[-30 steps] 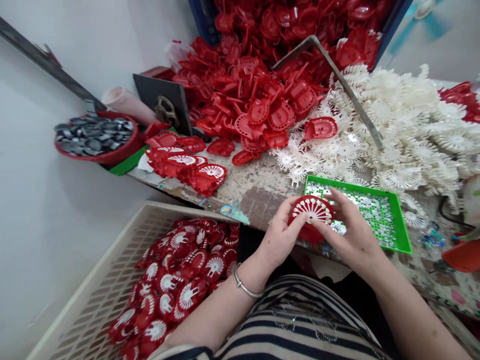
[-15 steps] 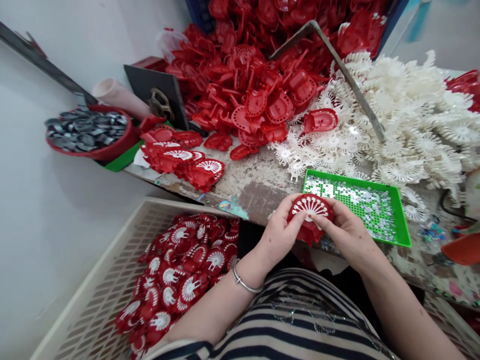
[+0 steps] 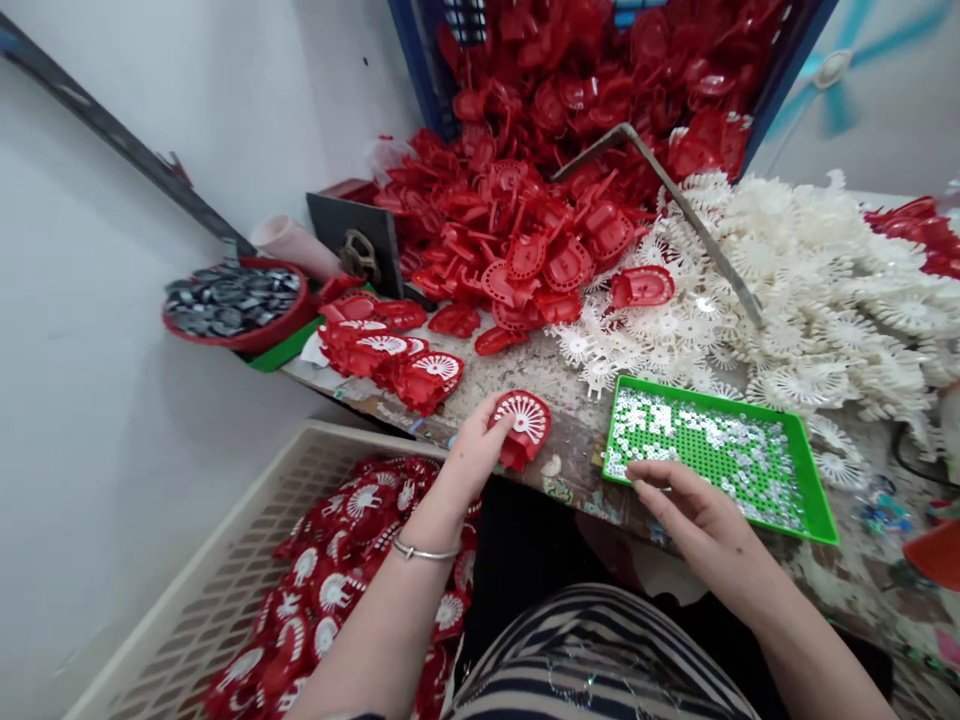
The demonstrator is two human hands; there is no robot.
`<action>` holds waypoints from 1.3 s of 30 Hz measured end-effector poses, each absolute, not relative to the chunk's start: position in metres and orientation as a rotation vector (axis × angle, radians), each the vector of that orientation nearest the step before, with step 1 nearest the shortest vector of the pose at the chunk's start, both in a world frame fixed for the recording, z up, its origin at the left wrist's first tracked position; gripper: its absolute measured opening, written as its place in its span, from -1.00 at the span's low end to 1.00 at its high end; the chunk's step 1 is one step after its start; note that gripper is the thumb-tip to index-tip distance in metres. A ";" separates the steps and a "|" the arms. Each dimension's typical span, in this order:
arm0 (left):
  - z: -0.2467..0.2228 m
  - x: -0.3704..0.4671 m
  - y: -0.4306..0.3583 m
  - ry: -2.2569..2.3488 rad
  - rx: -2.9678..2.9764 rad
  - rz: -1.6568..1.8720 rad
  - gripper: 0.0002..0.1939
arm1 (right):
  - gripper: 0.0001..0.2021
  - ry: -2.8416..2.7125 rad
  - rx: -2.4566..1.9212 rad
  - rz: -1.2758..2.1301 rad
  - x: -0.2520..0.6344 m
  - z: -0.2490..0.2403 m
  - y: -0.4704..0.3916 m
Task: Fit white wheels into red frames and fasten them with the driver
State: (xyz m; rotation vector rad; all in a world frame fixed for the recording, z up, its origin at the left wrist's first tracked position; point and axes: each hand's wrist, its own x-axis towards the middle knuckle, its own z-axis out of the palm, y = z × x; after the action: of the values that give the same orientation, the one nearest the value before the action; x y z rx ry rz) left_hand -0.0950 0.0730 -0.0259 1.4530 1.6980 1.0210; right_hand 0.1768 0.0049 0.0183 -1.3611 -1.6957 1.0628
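right hand (image 3: 705, 515) withdrew, loose; left hand (image 3: 471, 450) clamps red piece (image 3: 520, 448); scuffed table (image 3: 551, 372), pale wall (image 3: 82, 390)

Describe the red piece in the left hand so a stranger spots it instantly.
Start at the worktable and find the bright green tray near its front edge. Left of that tray, the left hand grips a red piece with a white spoked fan facing up. Other red pieces carry similar fans, but only this one is held.
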 end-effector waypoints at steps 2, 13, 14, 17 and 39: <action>-0.031 -0.108 0.083 1.797 1.519 0.988 -0.60 | -0.75 -1.765 -1.335 0.990 0.175 0.016 0.010; -0.028 -0.110 0.079 2.123 1.873 1.246 -0.66 | -0.74 -2.212 -1.588 0.365 0.177 0.047 0.126; -0.026 -0.105 0.075 2.097 1.935 1.344 -0.68 | -0.71 -2.197 -1.632 0.296 0.175 0.051 0.148; -0.019 -0.087 0.059 1.872 2.033 1.581 -0.77 | -0.60 -2.155 -1.741 0.109 0.164 0.057 0.209; 0.004 -0.017 0.031 0.947 0.867 1.131 -0.51 | -0.69 -1.755 -1.388 0.781 0.205 0.074 0.123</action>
State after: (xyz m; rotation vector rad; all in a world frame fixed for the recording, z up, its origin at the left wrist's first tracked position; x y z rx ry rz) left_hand -0.0170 0.0305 0.0045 0.8673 0.9468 1.1312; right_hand 0.2048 0.1230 0.0744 -1.3879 -1.7551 0.7809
